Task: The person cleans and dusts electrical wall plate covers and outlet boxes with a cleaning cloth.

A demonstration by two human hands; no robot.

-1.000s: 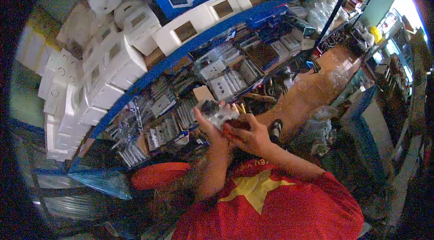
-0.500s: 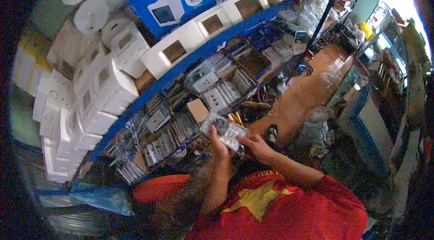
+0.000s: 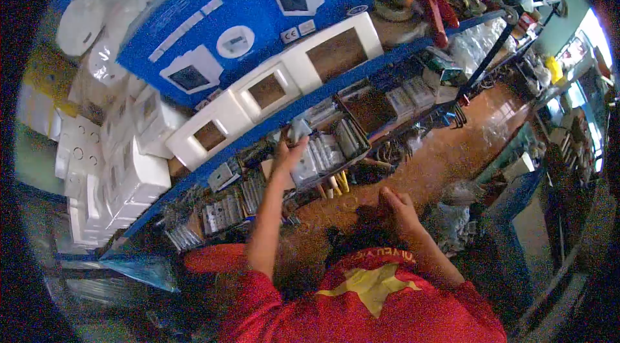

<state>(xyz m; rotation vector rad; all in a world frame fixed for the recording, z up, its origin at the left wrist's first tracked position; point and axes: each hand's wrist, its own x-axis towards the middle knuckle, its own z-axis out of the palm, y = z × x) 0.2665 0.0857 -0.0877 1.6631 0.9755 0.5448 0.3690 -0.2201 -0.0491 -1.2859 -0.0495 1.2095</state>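
Observation:
My left hand reaches into the shelf below the white boxes. Its thumb and fingers close around a clear plastic-wrapped packet, partly hidden by the hand. Just beside it stand rows of wrapped switch plates in a box. Over the floor on the right, my right hand has its fingers curled in; I see nothing in it.
White plastic enclosures line the blue shelf edge, with a blue distribution box carton behind. Red-handled tools lie at upper right. Yellow-handled tools stick out below the shelf. A brown floor runs along the aisle.
Both hands held a plastic-wrapped packet in front of the chest. Now they are apart: the left has moved up into the shelf, the right slightly to the right. The view has shifted closer to the shelf.

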